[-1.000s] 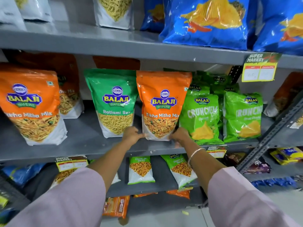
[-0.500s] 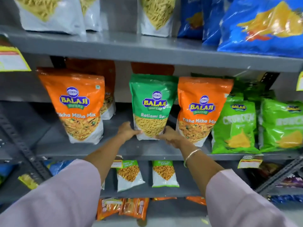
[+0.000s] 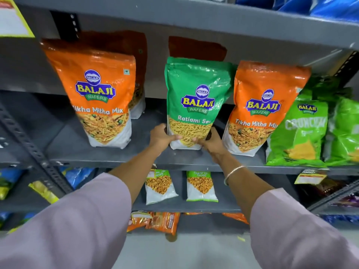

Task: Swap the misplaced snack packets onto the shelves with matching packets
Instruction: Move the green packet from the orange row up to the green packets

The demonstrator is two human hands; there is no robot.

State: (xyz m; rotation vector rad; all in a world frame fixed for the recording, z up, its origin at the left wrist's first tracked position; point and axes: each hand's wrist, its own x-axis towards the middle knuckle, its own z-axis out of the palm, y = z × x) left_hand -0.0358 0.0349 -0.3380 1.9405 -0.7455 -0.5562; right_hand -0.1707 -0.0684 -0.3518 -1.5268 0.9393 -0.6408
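Note:
A green Ratlami Sev packet (image 3: 195, 98) stands upright on the grey middle shelf (image 3: 116, 158), between two orange Tikha Mitha Mix packets (image 3: 97, 90) (image 3: 260, 107). My left hand (image 3: 162, 136) grips its lower left corner and my right hand (image 3: 210, 141) grips its lower right corner. More orange packets stand behind, partly hidden. Light green Crunchem bags (image 3: 303, 133) fill the right end of the same shelf.
The shelf above (image 3: 194, 18) carries blue chip bags (image 3: 320, 6). Below, two small chana packets (image 3: 201, 186) lean on a lower shelf, with orange packets (image 3: 163, 222) under them. A slanted perforated metal upright (image 3: 35, 152) crosses the left side. A yellow price tag (image 3: 309, 176) hangs at the right.
Both hands have shifted left from the right orange packet to the green Ratlami Sev packet and closed on its bottom corners. My view has moved left and closer.

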